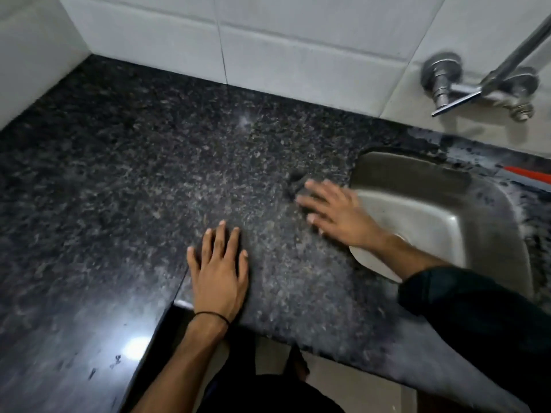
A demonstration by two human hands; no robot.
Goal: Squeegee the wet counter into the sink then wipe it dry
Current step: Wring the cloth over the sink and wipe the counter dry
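Note:
A dark speckled granite counter (155,174) fills the view. A steel sink (423,216) is set into it at the right. My left hand (219,269) lies flat on the counter near its front edge, fingers spread, holding nothing. My right hand (334,210) presses flat on a dark cloth (295,181) just left of the sink's rim; the hand is motion-blurred. Only a small dark bunch of the cloth shows past the fingertips. A red-orange object (533,174), partly cut off, lies on the counter behind the sink.
White wall tiles (268,40) back the counter. A chrome wall tap (477,84) sits above the sink at the upper right. The counter's front edge runs diagonally below my hands, with floor and my dark clothing beneath.

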